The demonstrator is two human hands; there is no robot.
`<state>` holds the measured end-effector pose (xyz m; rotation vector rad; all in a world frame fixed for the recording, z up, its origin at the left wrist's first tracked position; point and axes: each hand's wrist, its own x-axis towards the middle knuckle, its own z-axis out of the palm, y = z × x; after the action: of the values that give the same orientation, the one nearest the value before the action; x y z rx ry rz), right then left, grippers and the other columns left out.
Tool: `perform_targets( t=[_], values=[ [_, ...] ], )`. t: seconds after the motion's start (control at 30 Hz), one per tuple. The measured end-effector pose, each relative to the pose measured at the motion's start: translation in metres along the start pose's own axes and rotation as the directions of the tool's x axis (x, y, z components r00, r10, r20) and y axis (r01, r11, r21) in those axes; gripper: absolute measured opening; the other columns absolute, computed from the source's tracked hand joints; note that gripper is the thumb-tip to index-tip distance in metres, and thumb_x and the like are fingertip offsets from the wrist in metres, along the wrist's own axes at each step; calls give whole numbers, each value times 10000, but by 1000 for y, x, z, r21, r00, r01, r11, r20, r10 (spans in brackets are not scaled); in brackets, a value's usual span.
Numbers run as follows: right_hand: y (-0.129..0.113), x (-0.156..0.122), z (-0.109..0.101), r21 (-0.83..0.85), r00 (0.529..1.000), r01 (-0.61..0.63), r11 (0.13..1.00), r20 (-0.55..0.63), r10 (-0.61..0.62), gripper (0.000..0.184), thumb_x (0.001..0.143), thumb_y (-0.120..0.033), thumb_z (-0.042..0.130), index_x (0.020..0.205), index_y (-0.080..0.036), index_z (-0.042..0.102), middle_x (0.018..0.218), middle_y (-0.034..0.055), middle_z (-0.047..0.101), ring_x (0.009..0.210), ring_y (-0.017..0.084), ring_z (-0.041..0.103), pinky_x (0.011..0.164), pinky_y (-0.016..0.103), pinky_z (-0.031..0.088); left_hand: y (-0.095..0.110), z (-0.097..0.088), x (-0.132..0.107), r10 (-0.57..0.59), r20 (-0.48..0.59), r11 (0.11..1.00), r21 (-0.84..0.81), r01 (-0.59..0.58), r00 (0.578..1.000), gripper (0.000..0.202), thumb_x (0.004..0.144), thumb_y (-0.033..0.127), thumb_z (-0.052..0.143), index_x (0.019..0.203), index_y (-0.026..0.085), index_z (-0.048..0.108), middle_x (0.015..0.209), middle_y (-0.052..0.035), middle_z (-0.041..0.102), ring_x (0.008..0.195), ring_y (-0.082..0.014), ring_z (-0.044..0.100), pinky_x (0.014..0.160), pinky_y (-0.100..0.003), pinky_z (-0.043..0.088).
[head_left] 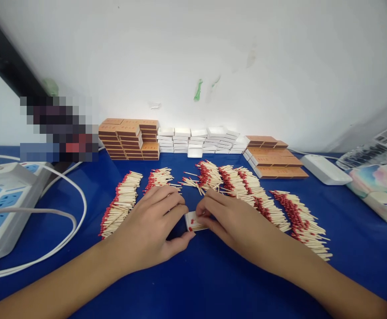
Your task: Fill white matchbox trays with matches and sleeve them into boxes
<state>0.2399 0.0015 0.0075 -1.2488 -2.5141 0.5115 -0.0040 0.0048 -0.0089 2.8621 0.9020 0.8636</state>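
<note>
While both hands close in on it, the little white matchbox tray (196, 223) sits open-side up on the blue table (213, 279), dead centre, just in front of the long fan of loose matches (293, 215). The left hand (153, 228) lies low, fingers pressed together along the tray's far left edge and thumb tucked at its near corner, so the tray is braced between them. The right hand (235, 221) comes in from the other side, fingers and thumb bunched on the tray's right end; whether they nip the card wall or the red-tipped matches inside, I cannot tell. A few red heads show in the tray (192, 217). That tray looks like thin card: featherlight, easy to crush or skid away, so the short end walls and the corners seem the safest hold, with a gentle touch. The matches are thin, stiff sticks, likely to roll and snap if squeezed; best taken in a bundle at mid-length. Against the wall stand stacked orange sleeves (130, 138) and more white trays (196, 139); a power strip (0, 208) lies far left.
</note>
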Motion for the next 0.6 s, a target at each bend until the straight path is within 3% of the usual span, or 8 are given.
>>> perform_targets(
  t=[0.1,0.27,0.37,0.6],
  values=[
    [4,3,1,37,997,12,999,-76,-9,124,1077,-227,597,992,-225,688,992,45,705,834,190,670,740,325,490,0,0,0,-7,4,1000,0,7,1000,164,988,308,722,1040,154,703,1018,-89,722,1095,-294,644,998,-491,572],
    [18,20,2,5,923,-277,961,-276,268,211,1021,-354,661,861,-223,705,801,30,690,743,207,626,652,333,410,-1,2,0,3,0,1000,2,-3,1000,185,983,314,729,1062,148,709,1036,-96,728,1114,-306,651,1021,-503,570],
    [21,29,8,-59,906,-359,932,-262,332,243,983,-405,702,826,-220,687,829,43,701,761,218,630,646,336,392,-2,3,0,2,0,1000,-7,-2,1000,177,984,310,728,1049,146,713,1038,-97,729,1102,-303,651,1020,-502,570],
    [22,29,9,-112,919,-380,918,-159,361,121,1009,-252,651,896,-215,674,850,41,703,750,204,633,644,311,396,0,3,0,8,-5,1000,-6,-9,1000,174,988,310,725,1058,151,715,1032,-98,729,1070,-293,648,988,-499,576]
  ],
)
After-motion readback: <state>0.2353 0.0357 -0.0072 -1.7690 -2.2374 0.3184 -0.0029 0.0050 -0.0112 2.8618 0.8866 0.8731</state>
